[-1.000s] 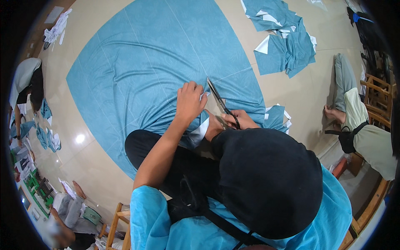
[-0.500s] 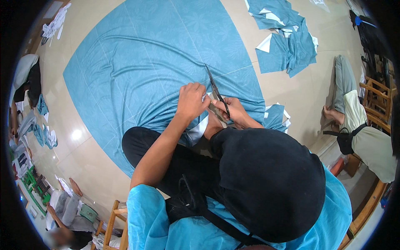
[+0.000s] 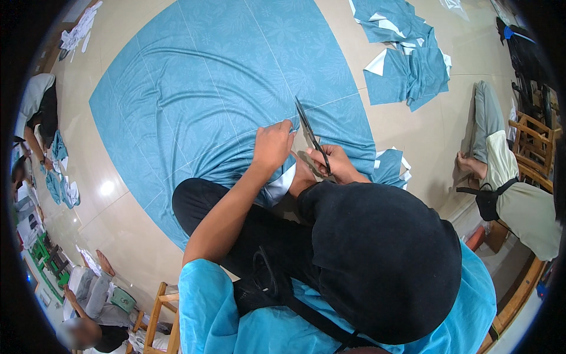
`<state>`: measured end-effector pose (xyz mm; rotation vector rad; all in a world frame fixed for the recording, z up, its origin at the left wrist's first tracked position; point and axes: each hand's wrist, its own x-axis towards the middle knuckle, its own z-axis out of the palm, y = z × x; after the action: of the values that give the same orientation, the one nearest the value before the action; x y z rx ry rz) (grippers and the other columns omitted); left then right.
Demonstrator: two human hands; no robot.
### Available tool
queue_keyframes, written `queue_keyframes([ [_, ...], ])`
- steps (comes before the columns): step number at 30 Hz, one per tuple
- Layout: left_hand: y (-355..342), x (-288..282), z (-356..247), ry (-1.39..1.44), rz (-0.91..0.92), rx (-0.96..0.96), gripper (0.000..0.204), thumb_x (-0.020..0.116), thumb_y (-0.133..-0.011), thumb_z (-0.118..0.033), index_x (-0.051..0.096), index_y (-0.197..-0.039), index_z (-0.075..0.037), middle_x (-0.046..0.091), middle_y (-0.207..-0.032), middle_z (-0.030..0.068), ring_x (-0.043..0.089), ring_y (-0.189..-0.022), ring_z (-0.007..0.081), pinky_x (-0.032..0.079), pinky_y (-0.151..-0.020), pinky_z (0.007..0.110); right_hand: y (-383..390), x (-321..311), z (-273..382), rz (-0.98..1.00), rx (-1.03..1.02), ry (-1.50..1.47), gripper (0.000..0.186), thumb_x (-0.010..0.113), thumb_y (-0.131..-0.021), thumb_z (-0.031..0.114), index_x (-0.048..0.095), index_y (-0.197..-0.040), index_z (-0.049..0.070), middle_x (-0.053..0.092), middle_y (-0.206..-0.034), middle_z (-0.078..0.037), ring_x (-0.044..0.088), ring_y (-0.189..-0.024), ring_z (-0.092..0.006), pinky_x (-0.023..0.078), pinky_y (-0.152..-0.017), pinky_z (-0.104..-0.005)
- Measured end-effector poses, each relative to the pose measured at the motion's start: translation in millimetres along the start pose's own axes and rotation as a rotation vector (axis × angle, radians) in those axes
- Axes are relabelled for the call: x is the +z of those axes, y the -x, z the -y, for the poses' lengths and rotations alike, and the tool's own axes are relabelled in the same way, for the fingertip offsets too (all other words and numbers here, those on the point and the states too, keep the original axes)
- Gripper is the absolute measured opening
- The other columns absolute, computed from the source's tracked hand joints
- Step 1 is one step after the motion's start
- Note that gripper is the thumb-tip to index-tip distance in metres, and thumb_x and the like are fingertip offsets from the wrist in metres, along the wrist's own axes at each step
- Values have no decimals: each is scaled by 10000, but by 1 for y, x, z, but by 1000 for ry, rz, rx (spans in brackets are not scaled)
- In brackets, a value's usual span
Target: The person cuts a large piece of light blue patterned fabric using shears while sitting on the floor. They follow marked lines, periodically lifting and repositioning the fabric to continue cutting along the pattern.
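Note:
A large sheet of teal patterned fabric (image 3: 200, 88) lies spread over the tiled floor. My left hand (image 3: 272, 144) grips the near edge of the fabric and lifts it slightly. My right hand (image 3: 335, 164) holds long dark scissors (image 3: 308, 128), blades pointing away from me along a seam line in the cloth. My black head covering (image 3: 383, 259) and blue top hide my lap and part of the fabric's near edge.
Cut teal pieces (image 3: 407, 56) lie piled at the upper right, and smaller scraps (image 3: 394, 168) sit beside my right hand. A person (image 3: 507, 177) sits at the right near wooden chairs (image 3: 533, 147). Other people and cloth scraps are at the left (image 3: 41, 118) and lower left (image 3: 88, 307).
The scissors have moved a little forward along the fabric, and my left hand has shifted with the cloth edge. The view has tilted slightly.

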<state>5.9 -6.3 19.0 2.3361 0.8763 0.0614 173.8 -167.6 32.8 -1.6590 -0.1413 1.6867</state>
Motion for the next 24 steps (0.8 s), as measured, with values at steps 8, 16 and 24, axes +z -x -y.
queue_keyframes([
  [8, 4, 0, -7, -18, 52, -24, 211, 670, -1076, -256, 653, -1125, -52, 789, -958, 171, 759, -944, 390, 491, -859, 543, -13, 0, -8, -71, -33, 139, 603, 917, -909, 534, 735, -962, -38, 683, -728, -54, 623, -609, -121, 449, -538, -286],
  [16, 2, -1, -11, 64, 41, -65, 230, 709, -1050, -250, 654, -1098, -32, 787, -905, 186, 761, -874, 417, 519, -801, 560, -9, 14, 11, -107, -11, 179, 647, 906, -908, 564, 745, -1014, -54, 711, -789, -90, 665, -681, -138, 488, -592, -286],
  [24, 4, -4, -13, 108, 33, -66, 227, 722, -1040, -231, 677, -1120, -23, 795, -938, 207, 763, -876, 430, 523, -790, 571, -9, 26, 19, -124, -61, 121, 517, 886, -966, 509, 696, -850, 43, 600, -640, -1, 528, -529, -70, 359, -496, -250],
])
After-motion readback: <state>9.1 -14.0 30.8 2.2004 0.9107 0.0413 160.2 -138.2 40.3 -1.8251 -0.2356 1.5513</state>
